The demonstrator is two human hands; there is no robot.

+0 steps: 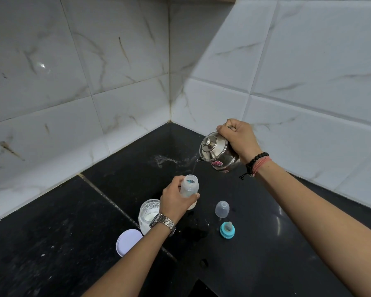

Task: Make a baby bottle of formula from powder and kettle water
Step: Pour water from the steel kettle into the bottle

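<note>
My left hand [174, 203] grips a clear baby bottle [189, 187] standing upright on the black counter, its mouth uncovered. My right hand [238, 139] holds a small steel kettle [217, 151] by its handle, tilted to the left above the bottle. A thin stream of water [194, 168] runs from the spout into the bottle's mouth. Beside my left wrist stands a glass jar [148, 213] with white powder inside. Its white lid [128, 242] lies in front of it.
The bottle's clear cap [222, 209] and its teal ring with teat [227, 230] lie on the black counter [51, 243] to the right of the bottle. White marble-look tiled walls [116, 71] meet in a corner behind. A wet smear [165, 160] marks the counter near the corner.
</note>
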